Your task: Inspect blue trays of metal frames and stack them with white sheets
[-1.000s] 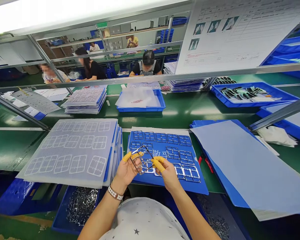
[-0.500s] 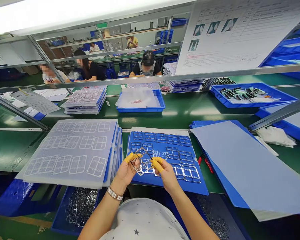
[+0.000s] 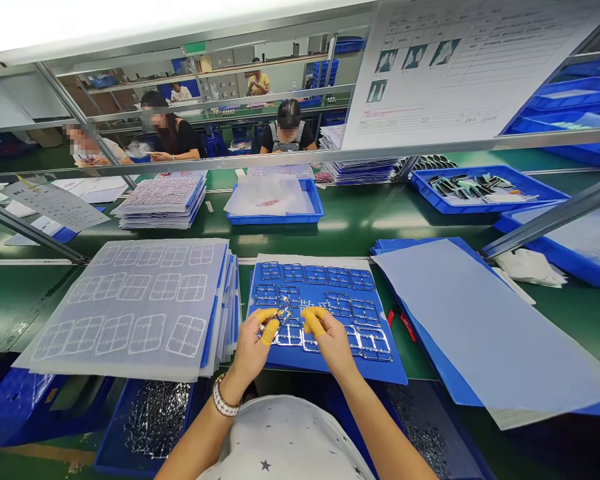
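Observation:
My left hand [image 3: 253, 343], with yellow finger cots on thumb and forefinger, pinches a thin silvery wire frame [image 3: 283, 311] just above the blue tray [image 3: 330, 370]. My right hand [image 3: 333, 341], also with yellow cots, is curled beside it, fingertips down on the rows of small silvery frames [image 3: 350, 310] that lie on the tray. What its fingertips hold, if anything, is hidden. The two hands are a few centimetres apart at the tray's near edge.
A stack of blue trays under white perforated sheets [image 3: 130, 307] stands to the left. Blue boards under a pale sheet [image 3: 470, 320] lie to the right. Red-handled cutters [image 3: 403, 323] sit between. A bin of metal scraps [image 3: 155, 417] is below. Co-workers sit across the green belt [image 3: 370, 223].
Both hands held the frame up between them. They have since dropped to the tray, the frame now sits in the left fingers alone, and the right fingertips rest on the tray.

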`<state>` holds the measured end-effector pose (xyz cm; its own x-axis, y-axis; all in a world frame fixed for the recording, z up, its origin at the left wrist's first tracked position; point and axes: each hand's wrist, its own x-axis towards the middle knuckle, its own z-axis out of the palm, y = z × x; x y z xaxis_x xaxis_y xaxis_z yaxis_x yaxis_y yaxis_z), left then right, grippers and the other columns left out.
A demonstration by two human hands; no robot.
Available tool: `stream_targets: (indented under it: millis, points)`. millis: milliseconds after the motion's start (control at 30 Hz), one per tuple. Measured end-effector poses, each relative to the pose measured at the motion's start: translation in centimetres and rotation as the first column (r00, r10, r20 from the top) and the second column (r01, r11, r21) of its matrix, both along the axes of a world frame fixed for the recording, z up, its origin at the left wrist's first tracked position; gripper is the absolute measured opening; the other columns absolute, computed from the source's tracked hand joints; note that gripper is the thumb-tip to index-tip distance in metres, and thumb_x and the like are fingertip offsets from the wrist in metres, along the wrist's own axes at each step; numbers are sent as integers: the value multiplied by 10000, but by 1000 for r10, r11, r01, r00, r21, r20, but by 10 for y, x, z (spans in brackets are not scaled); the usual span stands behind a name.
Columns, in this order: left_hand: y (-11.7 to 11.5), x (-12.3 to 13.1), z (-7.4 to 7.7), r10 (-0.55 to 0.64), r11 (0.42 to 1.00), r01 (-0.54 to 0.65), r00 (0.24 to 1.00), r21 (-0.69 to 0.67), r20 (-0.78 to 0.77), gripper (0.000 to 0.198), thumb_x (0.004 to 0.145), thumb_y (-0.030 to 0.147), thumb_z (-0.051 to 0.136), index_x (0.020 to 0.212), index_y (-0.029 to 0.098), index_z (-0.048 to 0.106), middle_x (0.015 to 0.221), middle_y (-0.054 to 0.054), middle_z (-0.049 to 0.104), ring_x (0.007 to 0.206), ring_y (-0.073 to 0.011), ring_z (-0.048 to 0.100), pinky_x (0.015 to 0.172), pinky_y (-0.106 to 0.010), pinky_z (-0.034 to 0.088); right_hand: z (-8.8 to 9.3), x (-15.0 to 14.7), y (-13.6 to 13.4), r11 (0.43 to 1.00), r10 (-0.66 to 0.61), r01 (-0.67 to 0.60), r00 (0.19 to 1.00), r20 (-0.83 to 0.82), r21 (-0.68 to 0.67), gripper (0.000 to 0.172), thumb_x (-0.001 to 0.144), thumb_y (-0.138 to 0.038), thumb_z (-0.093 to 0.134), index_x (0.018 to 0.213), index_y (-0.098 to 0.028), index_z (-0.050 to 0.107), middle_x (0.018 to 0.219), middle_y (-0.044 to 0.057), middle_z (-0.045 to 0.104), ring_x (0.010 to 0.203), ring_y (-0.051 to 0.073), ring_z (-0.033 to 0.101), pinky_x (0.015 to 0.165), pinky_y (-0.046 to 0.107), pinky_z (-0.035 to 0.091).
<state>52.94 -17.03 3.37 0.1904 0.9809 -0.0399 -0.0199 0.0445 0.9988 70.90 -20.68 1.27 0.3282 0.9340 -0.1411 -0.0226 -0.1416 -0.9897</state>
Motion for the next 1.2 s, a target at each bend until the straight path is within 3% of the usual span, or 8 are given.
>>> stream_targets:
  millis: [300,367,533,700,800,867,1033,1200]
  points:
    - [-16,1,-4,-149,948,202,965,247,-217,291,749,208,818,1023,303,814,872,-94,665,883,-283,524,1023,-460,268,11,-5,5,991,2,-38,961,-276,-125,609,624,-777,736,571,-229,477,472,-60,334,459,87,227,451,257,152]
    - [-18,-1,-9,-82,873,250,921,419,-380,296,824,217,747,1106,299,785,902,-88,689,870,-271,546,986,-473,281,12,-3,4,984,11,-63,955,-297,-167,563,601,-716,769,579,-223,497,469,-71,319,457,76,204,447,247,131]
    - [-24,-1,-9,274,563,405,732,721,-624,336,908,143,632,1225,240,690,1032,-89,715,1017,-264,587,917,-456,321,13,1,-1,963,35,-141,910,-412,-229,417,587,-545,781,601,-213,528,455,-81,337,437,51,168,432,228,103]
    - [-33,-7,0,369,505,379,718,776,-590,430,864,202,707,1288,206,633,1250,-151,654,1214,-328,532,1007,-507,356,14,3,-5,966,25,-156,850,-527,-205,343,591,-450,783,621,-208,541,458,-81,374,426,37,161,416,210,126]
    - [-33,-18,-5,371,545,273,769,793,-520,511,855,243,722,1349,217,596,1291,-159,621,1243,-335,526,1035,-521,371,17,4,-6,972,3,-132,831,-557,-193,320,595,-415,782,609,-205,541,462,-78,384,425,35,168,403,201,147]
    - [-29,-25,-12,345,645,155,814,748,-466,470,873,260,701,1335,238,616,1252,-139,642,1197,-312,563,1022,-502,401,18,5,-7,976,-3,-124,818,-575,-182,298,604,-396,776,605,-202,549,460,-76,383,425,36,177,399,196,164]
    - [-14,-33,-27,131,973,-69,949,218,-288,265,923,414,613,1039,225,756,909,-71,730,837,-233,649,803,-383,491,18,6,-5,979,15,-139,772,-635,-146,269,627,-382,770,609,-192,580,457,-71,381,425,39,187,391,186,183]
    - [-11,-25,-23,10,1000,-14,990,-21,-142,360,870,516,640,728,204,747,626,-23,636,639,-185,562,672,-322,425,17,5,-2,980,11,-140,743,-669,-140,294,614,-393,794,601,-197,575,457,-72,377,423,43,184,377,187,177]
